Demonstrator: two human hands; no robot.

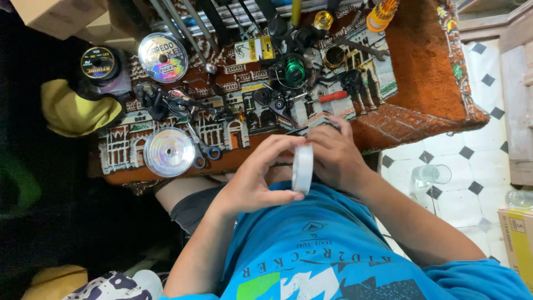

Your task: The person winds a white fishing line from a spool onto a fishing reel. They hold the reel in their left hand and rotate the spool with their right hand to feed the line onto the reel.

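Both my hands hold a white, round spool (302, 168) edge-on just above my lap, in front of my blue shirt. My left hand (252, 178) grips its near rim with thumb below and fingers curled over the top. My right hand (336, 158) closes on the other side. Beyond the hands lies a patterned mat (427, 83) with reel parts, a green fishing reel (293, 72), a red-handled screwdriver (333, 96) and blue-handled scissors (202, 147).
Two shiny line spools (162, 57) (169, 151) and a black spool (99, 63) lie at the left of the mat. Fishing rods (189, 19) run along the far edge. A drinking glass (433, 174) stands on the tiled floor at right, near a cardboard box (516, 239).
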